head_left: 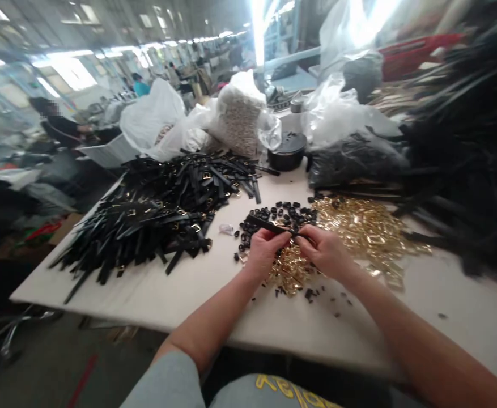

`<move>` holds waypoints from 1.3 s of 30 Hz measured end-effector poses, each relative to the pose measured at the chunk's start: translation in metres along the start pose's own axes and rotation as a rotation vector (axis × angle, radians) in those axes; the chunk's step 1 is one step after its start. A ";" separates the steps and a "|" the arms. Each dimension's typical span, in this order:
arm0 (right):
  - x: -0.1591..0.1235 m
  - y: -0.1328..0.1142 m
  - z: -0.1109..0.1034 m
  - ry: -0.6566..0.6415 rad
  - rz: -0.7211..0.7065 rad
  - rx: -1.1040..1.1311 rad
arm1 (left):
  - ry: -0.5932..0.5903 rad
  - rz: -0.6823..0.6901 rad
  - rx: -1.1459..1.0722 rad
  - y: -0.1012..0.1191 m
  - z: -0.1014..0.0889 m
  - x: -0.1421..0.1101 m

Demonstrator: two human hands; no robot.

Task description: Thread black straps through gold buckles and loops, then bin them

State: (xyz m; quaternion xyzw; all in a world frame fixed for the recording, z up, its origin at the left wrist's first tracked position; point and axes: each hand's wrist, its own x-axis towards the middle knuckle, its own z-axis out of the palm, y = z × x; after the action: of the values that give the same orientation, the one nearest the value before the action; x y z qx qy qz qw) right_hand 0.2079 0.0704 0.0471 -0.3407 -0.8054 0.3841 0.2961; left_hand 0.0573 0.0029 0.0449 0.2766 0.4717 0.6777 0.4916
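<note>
- Basically, the pale, flat-topped bench (214, 294) carries everything, with the work at its middle, between a dark pile on the left and a gold scatter on the right.
- The broad pile of black straps with gold buckles (146, 209) lies left of both hands, well apart from them.
- The wide spread of shiny gold metal pieces (371, 232) lies right, just beyond the right hand.
- The cluster of small, glossy black loops (280, 211) sits on the far side of the hands; a smaller heap of gold metal pieces (293, 272) lies between and below them.
- The right hand (322, 249) is pinched at the strap's right end; whether it also grips a small fitting cannot be told.
- The left hand (265, 249) is closed on the strap, nearer its middle.
- The narrow, flat black strap (265, 223) is held between both hands, its long axis slanting from far left to near right, its free end jutting left past the left hand.
</note>
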 end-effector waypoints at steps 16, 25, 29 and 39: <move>-0.003 -0.008 0.001 0.143 -0.116 -0.149 | -0.030 0.042 -0.063 0.002 0.004 -0.004; -0.004 -0.009 0.006 0.097 -0.104 -0.100 | 0.078 -0.026 -0.183 -0.004 0.011 -0.005; -0.002 -0.009 0.007 0.092 -0.095 -0.023 | 0.093 0.004 -0.127 -0.004 0.011 -0.005; -0.001 -0.016 0.005 -0.070 0.163 0.404 | 0.078 -0.091 -0.208 0.007 0.002 -0.001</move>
State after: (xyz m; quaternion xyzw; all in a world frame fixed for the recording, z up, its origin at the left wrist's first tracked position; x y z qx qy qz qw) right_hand 0.2001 0.0599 0.0572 -0.3248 -0.6917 0.5721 0.2981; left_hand 0.0566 0.0024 0.0523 0.1758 0.4295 0.7102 0.5293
